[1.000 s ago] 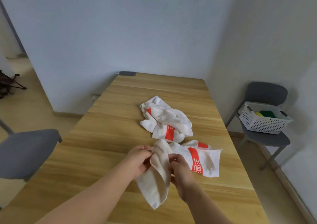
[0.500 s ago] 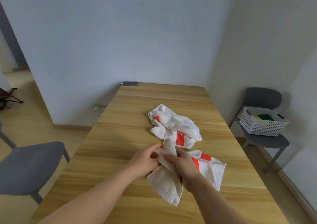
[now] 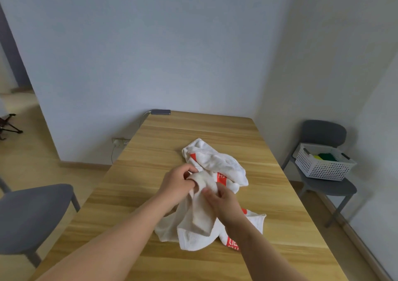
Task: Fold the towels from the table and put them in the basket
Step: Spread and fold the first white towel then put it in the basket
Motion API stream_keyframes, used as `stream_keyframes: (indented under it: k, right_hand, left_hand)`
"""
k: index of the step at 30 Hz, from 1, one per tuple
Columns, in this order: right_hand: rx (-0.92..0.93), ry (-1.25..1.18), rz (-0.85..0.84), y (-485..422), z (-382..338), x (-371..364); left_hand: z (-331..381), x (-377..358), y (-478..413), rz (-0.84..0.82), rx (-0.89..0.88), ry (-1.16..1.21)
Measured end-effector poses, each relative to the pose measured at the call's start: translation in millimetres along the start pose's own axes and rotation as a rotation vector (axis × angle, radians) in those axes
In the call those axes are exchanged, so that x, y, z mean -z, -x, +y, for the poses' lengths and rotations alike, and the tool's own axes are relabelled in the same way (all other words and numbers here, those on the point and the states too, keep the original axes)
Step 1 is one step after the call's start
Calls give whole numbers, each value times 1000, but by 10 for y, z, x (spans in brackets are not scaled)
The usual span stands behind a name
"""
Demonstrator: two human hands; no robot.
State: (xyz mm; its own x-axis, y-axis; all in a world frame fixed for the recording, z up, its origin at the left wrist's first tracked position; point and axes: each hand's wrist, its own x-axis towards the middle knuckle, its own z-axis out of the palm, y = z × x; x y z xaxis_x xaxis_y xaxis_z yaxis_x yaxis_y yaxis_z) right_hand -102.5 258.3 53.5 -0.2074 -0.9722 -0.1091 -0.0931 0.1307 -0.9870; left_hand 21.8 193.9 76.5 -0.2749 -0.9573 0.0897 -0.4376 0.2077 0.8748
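A white towel with red stripes point(image 3: 197, 231) hangs bunched over the wooden table point(image 3: 150, 155), its lower part resting on the tabletop. My left hand point(image 3: 178, 183) grips its top edge with curled fingers. My right hand point(image 3: 224, 203) pinches the same towel just to the right, close to the left hand. A second crumpled white towel with red marks point(image 3: 217, 162) lies on the table right behind my hands. The white perforated basket point(image 3: 323, 166) sits on a grey chair at the right and holds something green and yellow.
A grey chair point(image 3: 30, 214) stands left of the table and another grey chair point(image 3: 323, 186) carries the basket by the right wall. A dark phone-like device point(image 3: 160, 112) with a cable lies at the table's far edge. A wall socket point(image 3: 120, 141) is below it.
Both hands have lifted the towel's gathered top higher and farther from me, toward the second towel. More of the held towel now piles on the table below my hands.
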Motion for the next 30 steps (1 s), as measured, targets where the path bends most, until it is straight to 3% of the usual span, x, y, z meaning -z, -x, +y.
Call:
stream_keyframes:
  k: [3, 6, 9, 11, 13, 16, 20, 22, 25, 28, 30]
  right_hand:
    - [-2, -180, 58, -31, -67, 126]
    - [9, -260, 72, -37, -178, 209]
    - [9, -278, 108, -79, -210, 276]
    - [19, -269, 205, -100, -196, 351]
    - [42, -110, 329, -113, -167, 452]
    - [28, 225, 361, -61, -148, 483]
    - [143, 123, 0, -6, -194, 391]
    - [136, 136, -93, -7, -197, 355]
    - [117, 267, 115, -41, -201, 387]
    - [167, 155, 275, -35, -265, 442]
    - [188, 107, 284, -23, -314, 435]
  left_hand:
    - [-37, -7, 56, -177, 26, 168]
    - [-100, -125, 93, -283, 67, 67]
    - [-144, -199, 40, -280, 74, -11]
    - [-148, -183, -10, -237, 137, 152]
    - [-149, -141, -86, -109, 167, 247]
    - [-19, -92, -171, 57, 57, 185]
    - [285, -104, -211, -27, -150, 12]
    - [371, -121, -224, -93, -222, -53]
    - [365, -64, -224, -152, -252, -111]
    - [185, 35, -190, -338, -168, -259]
    - [96, 38, -142, -403, -86, -445]
